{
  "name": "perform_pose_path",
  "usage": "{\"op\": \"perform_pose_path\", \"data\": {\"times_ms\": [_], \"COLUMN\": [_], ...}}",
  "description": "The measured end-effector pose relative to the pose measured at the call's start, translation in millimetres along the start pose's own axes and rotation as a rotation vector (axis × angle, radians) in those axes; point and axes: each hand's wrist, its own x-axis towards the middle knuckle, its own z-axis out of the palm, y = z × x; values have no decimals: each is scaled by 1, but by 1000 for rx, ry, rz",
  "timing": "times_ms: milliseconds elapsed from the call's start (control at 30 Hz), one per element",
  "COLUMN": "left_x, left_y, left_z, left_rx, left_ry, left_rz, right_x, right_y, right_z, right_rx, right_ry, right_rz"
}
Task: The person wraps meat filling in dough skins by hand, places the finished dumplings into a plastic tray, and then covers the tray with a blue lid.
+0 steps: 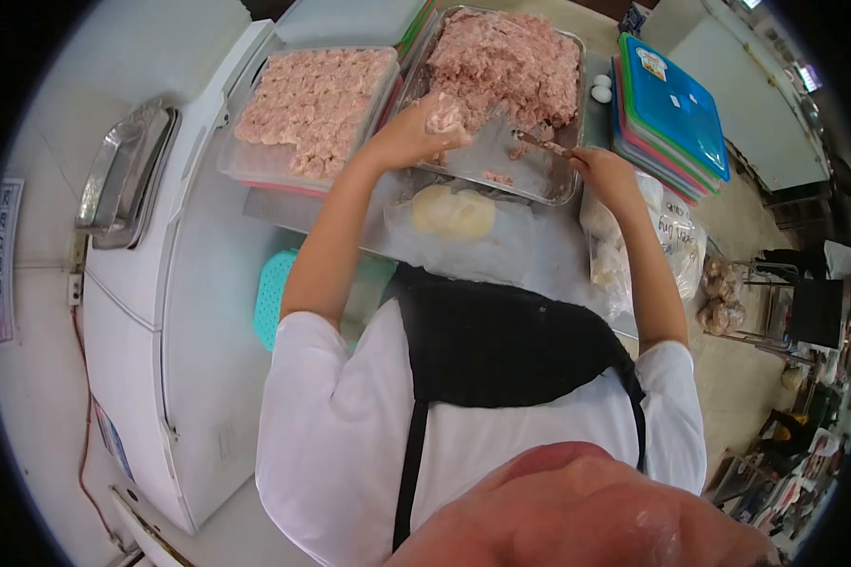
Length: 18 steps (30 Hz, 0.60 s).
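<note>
My left hand [407,135] is closed around a portion of ground meat [443,115], over the left side of a metal tray [565,196]. In my right hand [607,176] is a narrow spatula [543,145], its tip over the tray's near part. A large mound of ground meat [506,61] fills the far end of that tray; small scraps lie on its bare near part. Just in front of the tray, a stack of pale round wrappers [452,213] rests on clear plastic. To the left, a plastic container [265,168] holds rows of meat dumplings [317,99].
Stacked coloured lids [676,109] and white eggs [600,89] are right of the tray. A filled clear plastic bag [667,241] sits by my right forearm. A turquoise perforated basket [274,291] lies below my left arm. At left stands a white freezer [194,369].
</note>
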Motion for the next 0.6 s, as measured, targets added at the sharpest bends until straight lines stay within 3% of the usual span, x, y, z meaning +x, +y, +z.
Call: {"op": "perform_pose_path", "data": {"times_ms": [33,100,167,267,300,433,500,600], "left_x": [-6,-15,-14,-18,-21,-35,-42,-67], "left_y": [8,14,15,12,8,-26,-52,-31], "left_z": [-8,-18,-27,-45,-51,-79,-91,-131], "left_rx": [3,70,-73,-124,-116,-26,-7,25], "left_ry": [41,143,51,-36,-56,-74,-27,-111], "left_rz": [17,74,161,293,338,125,129,45], "right_x": [-5,-13,-15,-12,-6,6,1,8], "right_y": [-4,-19,-47,-108,-117,-140,-176,-216], "right_z": [-14,-34,-52,-43,-40,-77,-75,-63], "right_rx": [96,492,800,607,664,251,242,176], "right_ry": [0,36,56,59,-74,97,175,217], "right_rz": [64,-17,-167,-319,-296,-296,-338,-349]}}
